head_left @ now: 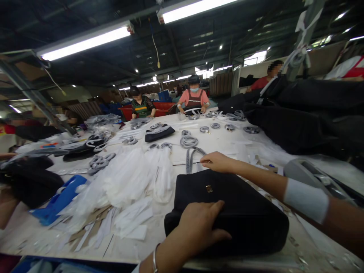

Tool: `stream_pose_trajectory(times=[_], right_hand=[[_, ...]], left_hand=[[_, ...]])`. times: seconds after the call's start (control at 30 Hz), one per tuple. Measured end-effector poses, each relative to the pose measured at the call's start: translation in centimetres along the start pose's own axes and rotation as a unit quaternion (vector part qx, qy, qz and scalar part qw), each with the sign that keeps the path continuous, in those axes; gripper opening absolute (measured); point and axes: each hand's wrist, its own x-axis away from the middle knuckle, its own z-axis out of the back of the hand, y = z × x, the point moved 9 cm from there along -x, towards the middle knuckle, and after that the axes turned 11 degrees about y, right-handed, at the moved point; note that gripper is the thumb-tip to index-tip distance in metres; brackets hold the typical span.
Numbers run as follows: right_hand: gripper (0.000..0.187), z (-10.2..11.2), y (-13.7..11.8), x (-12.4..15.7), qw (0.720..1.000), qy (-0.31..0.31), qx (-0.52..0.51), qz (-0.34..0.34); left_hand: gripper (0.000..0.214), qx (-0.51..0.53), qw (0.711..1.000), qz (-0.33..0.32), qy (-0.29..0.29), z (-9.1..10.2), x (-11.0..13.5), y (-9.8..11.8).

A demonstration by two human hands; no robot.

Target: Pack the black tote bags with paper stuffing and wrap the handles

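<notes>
A black handbag [227, 212] with a small gold-coloured clasp [209, 188] lies on the table in front of me. My left hand [197, 227] rests on its near side, fingers stretched and thumb apart. At the bag's far edge, the handle [190, 161], wrapped in grey-looking film, arches up. My right hand [217, 161] is closed by the right side of this handle and seems to pinch it; the fingertips are partly hidden. A thin dark line shows beside those fingertips, too small to identify.
Crumpled white plastic wrapping [127, 174], paper strips [93, 227] and a blue tape dispenser [61, 197] lie to the left. Coiled wrapped straps [189, 141] and another black bag [159, 132] are farther back. Black material [295, 125] is piled right. Several people work around the table.
</notes>
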Motion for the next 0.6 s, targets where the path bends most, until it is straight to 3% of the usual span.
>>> stream_pose_trajectory(times=[0.13, 0.3, 0.47, 0.6], right_hand=[[0.020, -5.8, 3.2, -4.4, 0.994, -0.045, 0.055, -0.081], [0.034, -10.3, 6.8, -4.6, 0.979, -0.058, 0.086, -0.178], [0.025, -12.0, 8.7, -4.5, 0.980, -0.046, 0.038, -0.189], [0.025, -11.2, 9.3, -4.7, 0.981, 0.029, -0.037, -0.187]], left_hand=[[0.065, -0.042, 0.999, 0.021, 0.007, -1.7, -0.2, -1.2], [0.063, -0.044, 0.998, 0.037, 0.014, -1.6, -0.4, -1.6], [0.068, -0.021, 0.999, 0.043, 0.007, -2.5, -0.8, -2.1], [0.064, 0.062, 0.998, 0.012, -0.014, -0.7, -0.4, -1.1]])
